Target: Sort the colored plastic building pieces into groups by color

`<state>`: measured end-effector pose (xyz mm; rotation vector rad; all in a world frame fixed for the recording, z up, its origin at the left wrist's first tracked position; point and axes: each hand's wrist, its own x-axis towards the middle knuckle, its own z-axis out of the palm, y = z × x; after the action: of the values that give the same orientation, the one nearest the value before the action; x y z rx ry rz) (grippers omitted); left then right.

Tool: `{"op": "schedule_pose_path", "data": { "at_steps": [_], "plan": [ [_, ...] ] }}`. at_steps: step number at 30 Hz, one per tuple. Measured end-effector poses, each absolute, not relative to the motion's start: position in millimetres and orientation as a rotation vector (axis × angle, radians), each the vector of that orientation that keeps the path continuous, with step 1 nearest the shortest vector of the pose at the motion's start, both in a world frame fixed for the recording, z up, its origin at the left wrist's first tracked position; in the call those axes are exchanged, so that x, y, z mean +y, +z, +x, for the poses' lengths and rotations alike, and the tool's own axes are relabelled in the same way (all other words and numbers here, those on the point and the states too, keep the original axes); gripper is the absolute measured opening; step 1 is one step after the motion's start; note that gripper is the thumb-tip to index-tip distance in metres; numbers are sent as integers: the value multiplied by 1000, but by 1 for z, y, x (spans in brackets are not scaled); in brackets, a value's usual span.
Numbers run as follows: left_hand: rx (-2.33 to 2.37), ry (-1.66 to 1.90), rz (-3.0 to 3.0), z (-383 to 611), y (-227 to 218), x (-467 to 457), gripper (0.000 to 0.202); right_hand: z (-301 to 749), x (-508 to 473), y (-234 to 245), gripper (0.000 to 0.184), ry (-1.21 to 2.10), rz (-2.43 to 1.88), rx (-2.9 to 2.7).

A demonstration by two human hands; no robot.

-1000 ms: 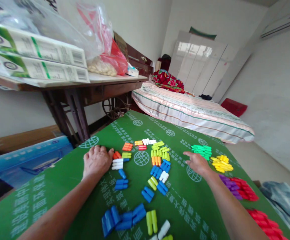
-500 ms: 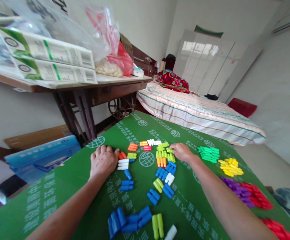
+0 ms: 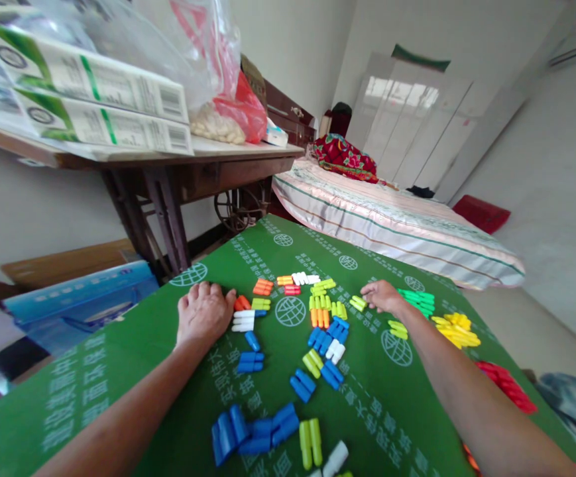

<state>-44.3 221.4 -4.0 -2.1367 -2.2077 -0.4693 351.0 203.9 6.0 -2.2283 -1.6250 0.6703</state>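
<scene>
My left hand [image 3: 203, 313] lies flat on the green board [image 3: 133, 371], fingers loosely apart, holding nothing. Its thumb is beside orange-red caps [image 3: 242, 303], near white caps [image 3: 243, 320]. My right hand [image 3: 383, 296] has its fingers drawn together at a small lime-green cap cluster [image 3: 358, 303], which lies at the fingertips; the exact grip is partly hidden. To its left are more lime-green caps [image 3: 320, 303], orange caps [image 3: 320, 318] and blue caps [image 3: 321, 340], forming a curved line. Another lime-green cap cluster [image 3: 398, 329] rests beneath my right wrist.
Green caps [image 3: 419, 301], yellow caps [image 3: 457, 330] and red caps [image 3: 506, 384] are piled at the right. Larger-looking blue caps [image 3: 260, 434] lie at the near edge. Beyond stand a table with boxes [image 3: 103, 106] and a bed [image 3: 392, 212].
My right hand has moved right, and the lime-green cap cluster at its fingertips has shifted right, away from the others. My left hand stays in place. The camera view has shifted slightly.
</scene>
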Motion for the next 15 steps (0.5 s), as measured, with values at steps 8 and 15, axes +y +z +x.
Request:
{"op": "schedule_pose_path", "data": {
  "at_steps": [8, 15],
  "plan": [
    [-2214, -486, -2151, -46, -8, 225, 56, 344, 212, -4, 42, 452, -2240, -1928],
    [-2203, -463, -2149, -46, -11, 227, 59, 359, 217, 0, 47, 429, -2281, -2137]
  ]
}}
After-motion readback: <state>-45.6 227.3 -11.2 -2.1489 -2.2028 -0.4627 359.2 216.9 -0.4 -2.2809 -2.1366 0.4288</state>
